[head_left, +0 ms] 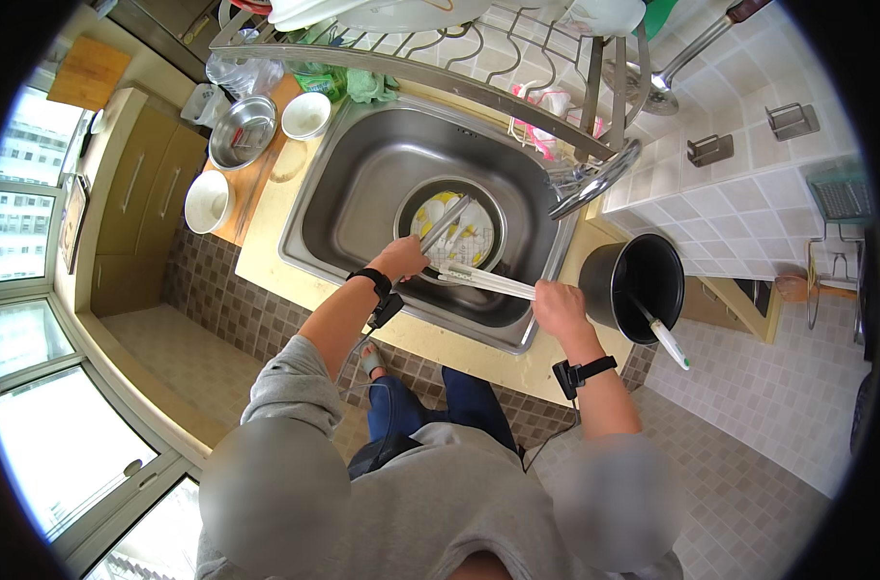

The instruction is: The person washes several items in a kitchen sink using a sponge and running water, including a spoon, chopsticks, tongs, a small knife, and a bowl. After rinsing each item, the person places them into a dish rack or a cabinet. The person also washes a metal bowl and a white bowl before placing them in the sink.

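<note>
Over the left part of a steel sink (345, 196), my left hand (402, 259) is closed around metal utensils (447, 223), perhaps chopsticks, that slant over a round dark pan (498, 210). Inside the pan lie a plate (476, 250) with a yellow pattern and white spoons (434, 212). My right hand (559, 308) grips a bundle of white chopsticks (494, 280) at the sink's front right; their far ends reach over the pan's rim. The faucet (599, 181) stands at the sink's right rear.
A dark pot (601, 283) with a white-handled utensil (668, 342) stands right of the sink. White bowls (306, 116) and a steel bowl (242, 132) sit at the left. A metal dish rack (425, 67) overhangs the sink's back; a green cloth (371, 85) lies beneath it.
</note>
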